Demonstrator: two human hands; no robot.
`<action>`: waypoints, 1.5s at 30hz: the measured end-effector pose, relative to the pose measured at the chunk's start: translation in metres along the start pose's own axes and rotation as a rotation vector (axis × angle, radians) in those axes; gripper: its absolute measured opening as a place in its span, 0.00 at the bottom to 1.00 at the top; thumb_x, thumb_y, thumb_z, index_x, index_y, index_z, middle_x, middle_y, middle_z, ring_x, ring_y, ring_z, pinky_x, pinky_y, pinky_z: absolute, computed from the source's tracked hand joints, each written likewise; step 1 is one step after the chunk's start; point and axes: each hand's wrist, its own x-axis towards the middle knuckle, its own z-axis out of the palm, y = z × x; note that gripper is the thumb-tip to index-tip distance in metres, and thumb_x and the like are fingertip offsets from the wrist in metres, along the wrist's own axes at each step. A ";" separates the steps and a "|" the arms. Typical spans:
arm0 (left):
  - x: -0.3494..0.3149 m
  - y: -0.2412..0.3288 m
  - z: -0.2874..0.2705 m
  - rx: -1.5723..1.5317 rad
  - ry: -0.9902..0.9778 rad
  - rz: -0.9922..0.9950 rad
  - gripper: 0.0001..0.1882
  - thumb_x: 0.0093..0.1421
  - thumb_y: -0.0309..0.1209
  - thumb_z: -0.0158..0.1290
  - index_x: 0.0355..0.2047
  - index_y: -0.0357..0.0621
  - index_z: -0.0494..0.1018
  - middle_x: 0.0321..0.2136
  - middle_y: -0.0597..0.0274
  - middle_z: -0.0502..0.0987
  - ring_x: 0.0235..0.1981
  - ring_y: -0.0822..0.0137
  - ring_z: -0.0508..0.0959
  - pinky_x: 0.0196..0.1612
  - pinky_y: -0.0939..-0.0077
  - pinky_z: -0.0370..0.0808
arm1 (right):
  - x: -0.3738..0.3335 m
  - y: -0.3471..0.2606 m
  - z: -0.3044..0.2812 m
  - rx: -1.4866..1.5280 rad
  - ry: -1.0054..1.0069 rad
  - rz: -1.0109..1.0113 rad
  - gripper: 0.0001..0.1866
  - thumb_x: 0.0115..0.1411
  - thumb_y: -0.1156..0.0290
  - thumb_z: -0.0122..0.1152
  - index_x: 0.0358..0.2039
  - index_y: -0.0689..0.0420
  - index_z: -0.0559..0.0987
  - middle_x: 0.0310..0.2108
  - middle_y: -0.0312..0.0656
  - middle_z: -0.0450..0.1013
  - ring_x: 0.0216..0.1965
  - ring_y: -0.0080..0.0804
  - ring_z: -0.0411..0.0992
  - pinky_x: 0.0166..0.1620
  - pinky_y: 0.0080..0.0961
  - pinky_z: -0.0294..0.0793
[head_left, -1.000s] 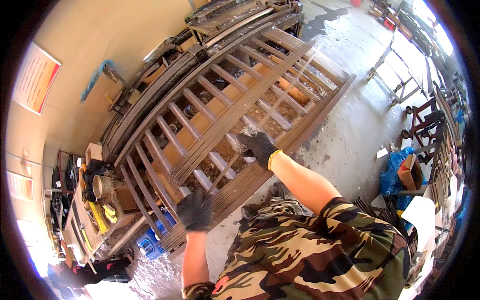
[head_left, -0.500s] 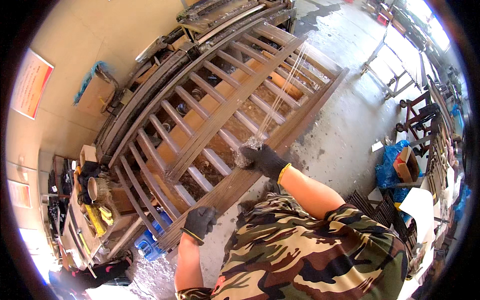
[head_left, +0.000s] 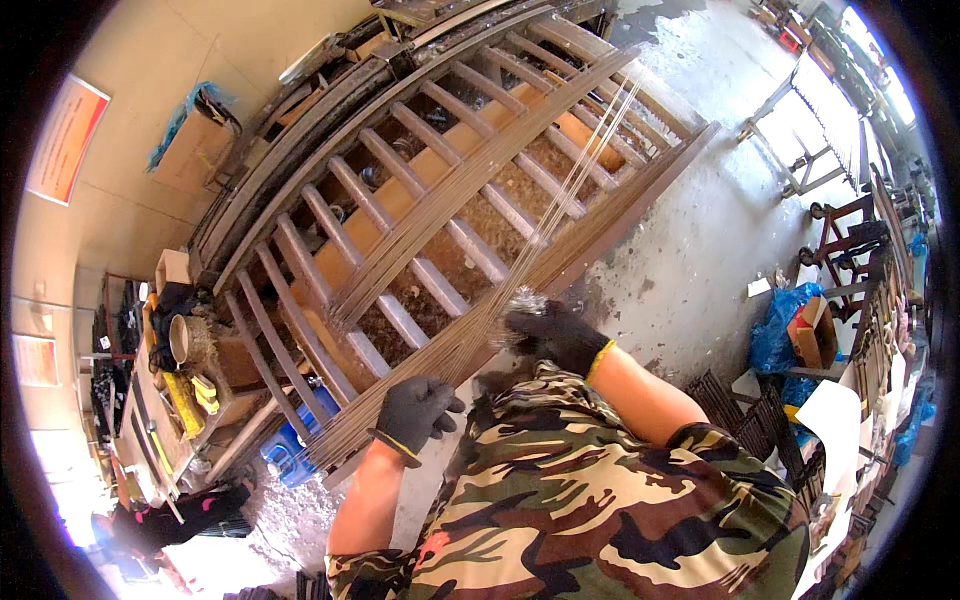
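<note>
A wad of shiny metal wool [head_left: 527, 301] is gripped in my right hand [head_left: 562, 337], which wears a dark glove with a yellow cuff edge. It sits at the near side of a slatted rack [head_left: 438, 287]. Along the rack's near edge lies a bundle of long thin rods [head_left: 425, 372], and a few loose rods [head_left: 585, 172] slant from it toward the far right. My left hand [head_left: 415, 415], gloved alike, hovers by the bundle's left part, fingers loosely apart and holding nothing. Another rod bundle [head_left: 440, 218] lies across the middle slats.
Below the slats is a brown, dirty trough [head_left: 515, 262]. A blue jug [head_left: 290, 455] stands under the rack's left end. At left, a bench carries a yellow object [head_left: 183, 405]. To the right are a blue plastic bag [head_left: 785, 325], a cardboard box [head_left: 815, 330] and wheeled metal frames [head_left: 840, 235].
My right hand has drawn the metal wool nearer to my body and slightly right. The loose rods now reach down onto the near bundle. My left hand has lifted slightly, its fingers spreading.
</note>
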 end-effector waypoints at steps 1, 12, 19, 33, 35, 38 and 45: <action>0.001 0.002 0.003 0.016 -0.014 -0.008 0.13 0.62 0.37 0.48 0.32 0.38 0.74 0.25 0.60 0.79 0.17 0.76 0.74 0.18 0.82 0.69 | 0.007 0.019 0.021 0.189 -0.002 -0.035 0.12 0.50 0.71 0.61 0.35 0.59 0.75 0.32 0.50 0.72 0.34 0.50 0.70 0.39 0.39 0.71; 0.003 0.018 0.012 -0.066 0.040 -0.032 0.12 0.59 0.33 0.49 0.22 0.39 0.72 0.14 0.63 0.72 0.09 0.76 0.65 0.11 0.80 0.58 | 0.017 -0.046 0.059 1.019 0.114 0.548 0.12 0.57 0.69 0.59 0.39 0.60 0.74 0.29 0.43 0.71 0.30 0.35 0.69 0.34 0.29 0.70; 0.012 0.022 0.019 -0.040 0.017 -0.017 0.12 0.58 0.34 0.50 0.21 0.41 0.70 0.13 0.64 0.70 0.08 0.76 0.63 0.11 0.79 0.57 | 0.010 -0.019 0.060 0.542 0.035 0.279 0.08 0.61 0.67 0.56 0.34 0.59 0.75 0.26 0.34 0.70 0.26 0.22 0.67 0.30 0.22 0.69; 0.013 0.016 0.031 -0.085 0.039 0.058 0.15 0.62 0.39 0.47 0.28 0.40 0.72 0.15 0.63 0.71 0.10 0.74 0.65 0.13 0.80 0.60 | 0.014 -0.024 0.049 0.250 0.229 0.186 0.12 0.56 0.64 0.63 0.25 0.60 0.78 0.20 0.37 0.72 0.22 0.23 0.68 0.26 0.24 0.68; 0.011 0.014 0.036 -0.164 0.094 0.097 0.14 0.63 0.38 0.47 0.28 0.40 0.72 0.15 0.63 0.71 0.11 0.74 0.66 0.13 0.80 0.60 | 0.017 -0.021 0.053 0.235 0.305 0.209 0.12 0.56 0.63 0.63 0.24 0.60 0.78 0.19 0.37 0.72 0.22 0.23 0.68 0.26 0.25 0.68; 0.010 0.016 0.040 -0.250 0.167 0.031 0.12 0.62 0.36 0.49 0.25 0.42 0.70 0.14 0.63 0.69 0.12 0.71 0.68 0.16 0.76 0.65 | 0.019 -0.027 0.058 0.603 0.364 0.508 0.12 0.56 0.63 0.62 0.24 0.59 0.78 0.20 0.38 0.72 0.22 0.25 0.68 0.26 0.26 0.67; -0.004 -0.040 0.000 0.708 0.351 0.923 0.08 0.57 0.30 0.50 0.24 0.41 0.73 0.10 0.61 0.66 0.11 0.70 0.67 0.18 0.71 0.65 | 0.034 0.003 -0.039 -0.853 0.339 0.045 0.10 0.58 0.70 0.55 0.38 0.60 0.75 0.34 0.47 0.76 0.31 0.42 0.74 0.34 0.38 0.73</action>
